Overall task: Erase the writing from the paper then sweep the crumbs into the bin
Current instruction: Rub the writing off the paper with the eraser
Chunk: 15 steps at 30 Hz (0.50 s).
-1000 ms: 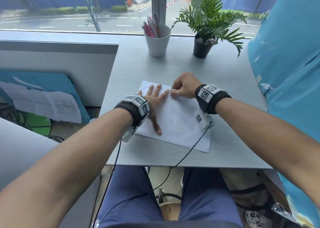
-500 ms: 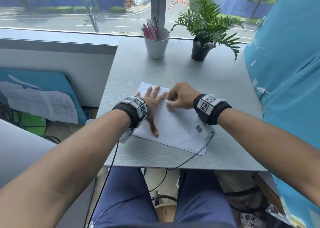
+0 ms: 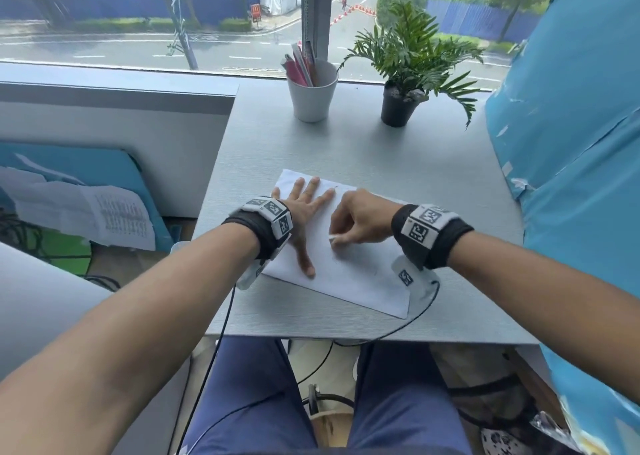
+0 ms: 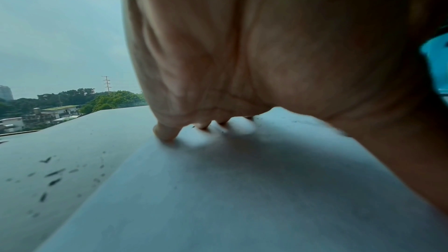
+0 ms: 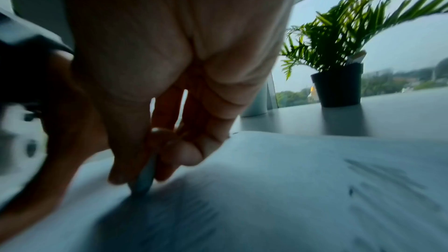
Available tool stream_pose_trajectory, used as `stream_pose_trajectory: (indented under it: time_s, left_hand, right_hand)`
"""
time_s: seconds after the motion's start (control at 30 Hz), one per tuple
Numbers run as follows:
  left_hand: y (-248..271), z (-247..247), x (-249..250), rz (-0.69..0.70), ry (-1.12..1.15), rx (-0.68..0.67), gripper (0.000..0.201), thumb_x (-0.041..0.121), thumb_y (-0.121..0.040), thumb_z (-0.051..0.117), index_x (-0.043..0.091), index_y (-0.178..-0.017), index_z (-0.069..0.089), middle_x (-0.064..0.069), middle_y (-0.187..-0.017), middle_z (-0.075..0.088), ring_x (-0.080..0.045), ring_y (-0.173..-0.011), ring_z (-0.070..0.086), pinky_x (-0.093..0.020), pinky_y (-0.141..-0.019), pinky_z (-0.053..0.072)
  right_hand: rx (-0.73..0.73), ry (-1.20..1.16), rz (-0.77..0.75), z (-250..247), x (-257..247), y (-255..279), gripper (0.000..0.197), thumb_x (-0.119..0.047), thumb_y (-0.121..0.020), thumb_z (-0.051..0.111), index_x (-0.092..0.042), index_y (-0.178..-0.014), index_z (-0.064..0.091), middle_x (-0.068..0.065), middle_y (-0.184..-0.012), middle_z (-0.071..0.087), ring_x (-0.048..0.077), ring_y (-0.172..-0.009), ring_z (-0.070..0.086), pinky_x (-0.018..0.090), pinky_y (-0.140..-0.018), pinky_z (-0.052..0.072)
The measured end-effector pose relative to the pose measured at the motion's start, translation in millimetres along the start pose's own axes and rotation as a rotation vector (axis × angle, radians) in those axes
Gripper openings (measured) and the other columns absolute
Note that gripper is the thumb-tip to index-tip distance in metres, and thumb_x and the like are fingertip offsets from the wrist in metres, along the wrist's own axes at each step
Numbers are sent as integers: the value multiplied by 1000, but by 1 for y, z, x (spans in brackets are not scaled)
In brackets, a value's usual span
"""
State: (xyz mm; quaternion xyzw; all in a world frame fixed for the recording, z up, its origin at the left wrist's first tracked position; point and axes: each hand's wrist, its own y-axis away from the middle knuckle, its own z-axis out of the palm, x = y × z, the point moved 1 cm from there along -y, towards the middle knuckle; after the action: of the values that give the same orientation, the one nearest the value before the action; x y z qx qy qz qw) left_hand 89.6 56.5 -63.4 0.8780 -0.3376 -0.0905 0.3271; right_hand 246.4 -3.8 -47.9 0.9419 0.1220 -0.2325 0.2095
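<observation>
A white sheet of paper (image 3: 349,267) lies askew on the grey desk (image 3: 363,150). My left hand (image 3: 306,209) presses flat on its left part, fingers spread and straight. My right hand (image 3: 356,224) pinches a small white eraser (image 3: 333,237) and holds its tip against the paper's middle. In the right wrist view the eraser (image 5: 145,177) touches the paper (image 5: 278,189) beside faint pencil strokes (image 5: 378,177). Dark eraser crumbs (image 4: 52,173) lie on the desk left of the paper (image 4: 218,198) in the left wrist view. No bin is in view.
A white cup of pens (image 3: 311,89) and a potted plant (image 3: 403,103) stand at the desk's far edge by the window. A blue covered surface (image 3: 571,143) rises on the right. Papers on a blue board (image 3: 86,209) lie at the left. Cables hang below the desk's near edge.
My right hand has slid with the eraser from the paper's upper edge toward me, to its middle. The left hand stays pressed in place.
</observation>
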Motion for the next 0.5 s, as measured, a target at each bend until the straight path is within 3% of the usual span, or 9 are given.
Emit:
stream_pose_trajectory:
  time_s: [0.07,0.17,0.23,0.33,0.5]
  left_hand:
    - [1,1,-1,7,4,-6,173,69,-31,90,37,-146,-34,2,-154,-43,-27,-143,-36,-66,-116,-8]
    - [1,0,2,31,57,28,161,78,-41,83,37,-150,-27,1,-157,-38,-27,-145,-33,-67,-115,-8]
    - [0,2,6,18,96,58,154,83,-46,77,36,-152,-24,0,-158,-37,-29,-146,-31,-70,-113,-7]
    - [-3,7,14,13,125,91,157,79,-47,80,28,-154,-22,-2,-158,-35,-30,-146,-31,-68,-114,-8]
    - [-8,9,8,91,186,130,159,74,-48,84,20,-155,-21,-1,-160,-32,-26,-146,-31,-61,-116,-14]
  right_hand:
    - [-40,34,-19,-3,-1,0,9,-32,-76,77,-24,-80,79,-10,-70,72,4,-65,65,21,-59,51]
    - [174,-25,27,-22,14,-14,10,-28,-77,78,-18,-76,77,-8,-62,68,-3,-49,54,18,-52,44]
    - [287,-94,105,-33,28,-22,14,-25,-74,81,-13,-81,78,-4,-65,69,-6,-45,53,16,-52,43]
    - [273,-107,155,-35,42,-27,16,-21,-74,82,-13,-87,78,-3,-69,70,-10,-44,55,11,-50,43]
    - [345,-134,132,-33,42,-33,10,-20,-76,79,-14,-84,78,0,-71,73,0,-55,60,19,-58,47]
